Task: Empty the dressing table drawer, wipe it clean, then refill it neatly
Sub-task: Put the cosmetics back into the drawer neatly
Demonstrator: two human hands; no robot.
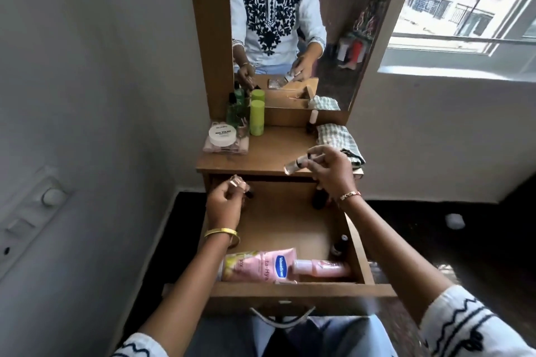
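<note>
While our right hand [330, 171] pinches a clear vial [295, 166] in its fingers [311, 164], long axis running 2 to 8 o'clock above the bench [275, 151], our left hand [224, 203] pinches a small bottle [236, 182] over the drawer [290, 223]. The bench lies at 12 o'clock from both hands, nearer the right. We count in the drawer one tube [258, 265] and one pink bottle [322, 268] at 6 o'clock, and some small dark bottles too dim to number.
</note>
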